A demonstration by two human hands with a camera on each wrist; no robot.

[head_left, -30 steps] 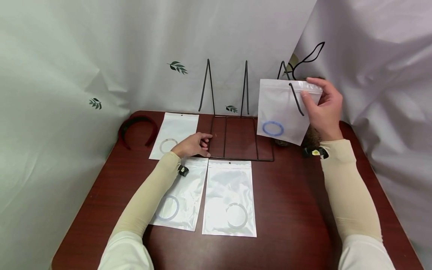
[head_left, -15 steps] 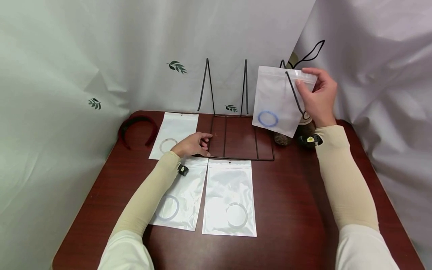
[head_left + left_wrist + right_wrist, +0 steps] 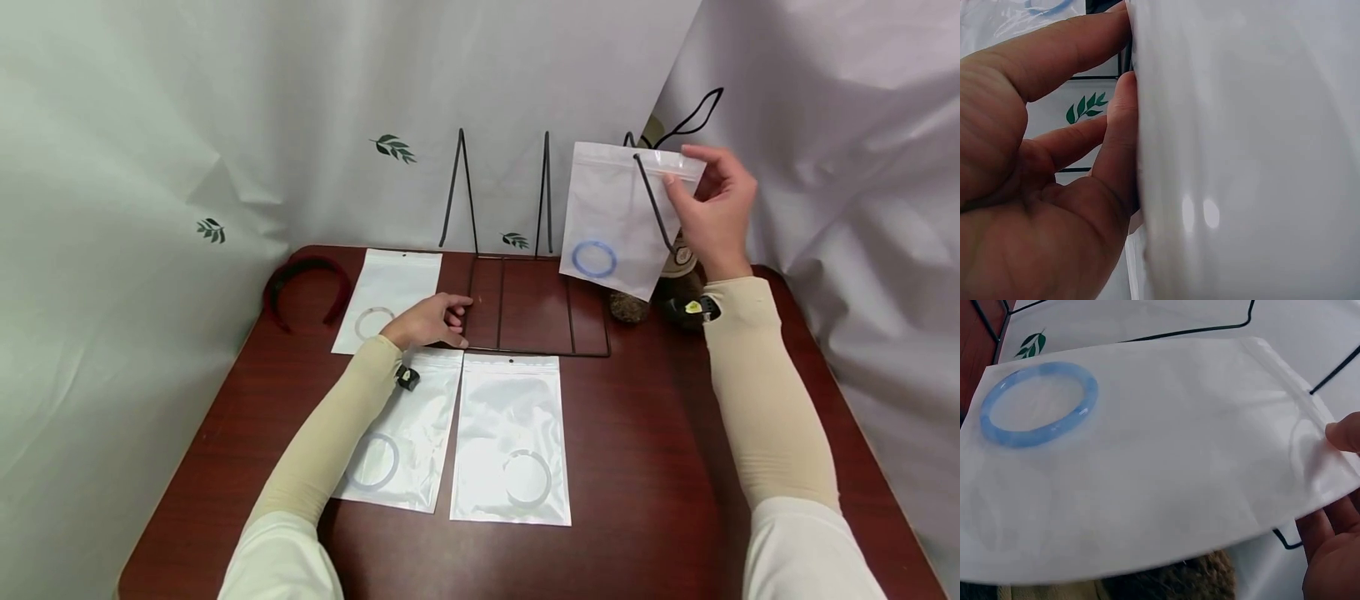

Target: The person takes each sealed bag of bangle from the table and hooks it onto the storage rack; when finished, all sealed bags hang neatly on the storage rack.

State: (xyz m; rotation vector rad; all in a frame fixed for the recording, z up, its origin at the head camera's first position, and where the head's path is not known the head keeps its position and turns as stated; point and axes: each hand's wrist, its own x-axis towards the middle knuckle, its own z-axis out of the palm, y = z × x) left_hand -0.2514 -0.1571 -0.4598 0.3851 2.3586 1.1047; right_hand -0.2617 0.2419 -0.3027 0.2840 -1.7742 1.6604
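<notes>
In the head view, my right hand (image 3: 720,208) pinches the top right corner of a white zip bag (image 3: 630,204) between thumb and fingers. A light-blue bangle (image 3: 1029,437) shows through the bag's lower corner. The bag hangs on the right prong (image 3: 654,200) of a black wire display rack (image 3: 500,300), which passes through the hole in its top. My left hand (image 3: 427,322) grips the left side of the rack's base. In the left wrist view, a white bag (image 3: 1241,150) fills the right half, and thumb and fingers (image 3: 1124,94) lie at its edge.
Three more bangle bags lie on the table: one back left (image 3: 401,279), one under the left forearm (image 3: 423,417), one front centre (image 3: 510,408). A dark red headband (image 3: 343,287) lies far left. A fuzzy brown object (image 3: 630,307) stands behind the hanging bag.
My right hand has raised the bag and shifted it slightly left and back along the prong, with little motion in the last half second. The left hand has not moved.
</notes>
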